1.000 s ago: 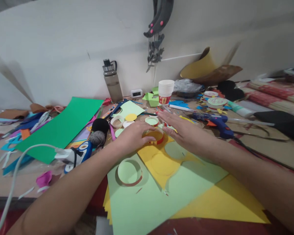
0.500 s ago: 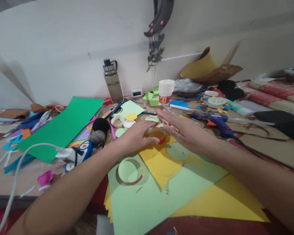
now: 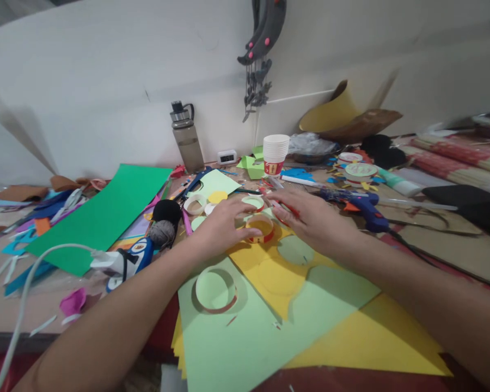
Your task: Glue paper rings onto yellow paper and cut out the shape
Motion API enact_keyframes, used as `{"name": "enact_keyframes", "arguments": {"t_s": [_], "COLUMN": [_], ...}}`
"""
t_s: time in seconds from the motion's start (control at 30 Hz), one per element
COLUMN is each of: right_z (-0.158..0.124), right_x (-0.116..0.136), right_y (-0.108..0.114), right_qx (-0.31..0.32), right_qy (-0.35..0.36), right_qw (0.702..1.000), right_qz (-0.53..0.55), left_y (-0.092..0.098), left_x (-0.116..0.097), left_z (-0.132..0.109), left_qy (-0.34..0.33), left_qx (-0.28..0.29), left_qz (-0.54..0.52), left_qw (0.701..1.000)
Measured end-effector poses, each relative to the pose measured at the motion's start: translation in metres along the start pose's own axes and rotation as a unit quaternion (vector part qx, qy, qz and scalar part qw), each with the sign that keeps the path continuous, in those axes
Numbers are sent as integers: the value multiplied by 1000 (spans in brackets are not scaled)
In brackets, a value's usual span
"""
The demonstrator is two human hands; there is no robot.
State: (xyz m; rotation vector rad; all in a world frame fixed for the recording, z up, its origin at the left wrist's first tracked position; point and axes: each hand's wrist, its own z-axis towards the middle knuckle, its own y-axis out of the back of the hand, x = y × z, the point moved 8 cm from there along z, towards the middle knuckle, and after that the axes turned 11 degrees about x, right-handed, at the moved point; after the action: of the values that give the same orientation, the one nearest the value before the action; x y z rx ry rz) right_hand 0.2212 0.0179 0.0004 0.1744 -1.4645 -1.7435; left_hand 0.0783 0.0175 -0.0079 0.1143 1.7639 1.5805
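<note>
My left hand [image 3: 227, 219] curves beside a low paper-cup ring [image 3: 262, 237] with a red outer band. Its thumb touches the ring's left side, and its fingers are spread apart from the thumb. The ring stands on a cut piece of yellow paper [image 3: 269, 272]. To the right, my right hand [image 3: 308, 209] has its fingers bent round a red item [image 3: 285, 211], mostly covered, whose kind I cannot make out. Another cup ring [image 3: 215, 291] rests on the light green sheet [image 3: 245, 332] nearer me. A pale green disc [image 3: 294, 250] lies on the yellow paper.
Behind my hands stand stacked paper cups [image 3: 275, 155] and a water bottle [image 3: 187, 139]. A blue glue gun [image 3: 369, 211] lies right, its cord trailing. Left are a dark green sheet [image 3: 102, 215], yarn balls [image 3: 164, 220] and a white cable [image 3: 20, 310].
My right hand's fingers have curled from nearly flat to bent round the red item. The yellow paper's near tip has shifted slightly right. My left hand stays by the ring.
</note>
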Motion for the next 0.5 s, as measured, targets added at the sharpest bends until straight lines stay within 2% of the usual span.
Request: {"name": "enact_keyframes", "arguments": {"t_s": [0.1,0.2,0.33,0.5], "right_z": [-1,0,3,2], "right_x": [1,4,2,2], "right_y": [4,-3,-16,-12], "right_qx": [-18,20,72,63], "right_qy": [-12,-9,-19,-29], "right_qw": [1000,1000,997,997], "right_qz": [-9,4,8,17], "left_y": [4,1,-2,0], "left_x": [6,7,5,9], "left_z": [0,1,2,1], "left_qy": [19,19,12,16], "left_qx": [14,27,14,20], "left_qz": [-19,-32,-31,-36], "left_qw": [1000,999,999,999]}}
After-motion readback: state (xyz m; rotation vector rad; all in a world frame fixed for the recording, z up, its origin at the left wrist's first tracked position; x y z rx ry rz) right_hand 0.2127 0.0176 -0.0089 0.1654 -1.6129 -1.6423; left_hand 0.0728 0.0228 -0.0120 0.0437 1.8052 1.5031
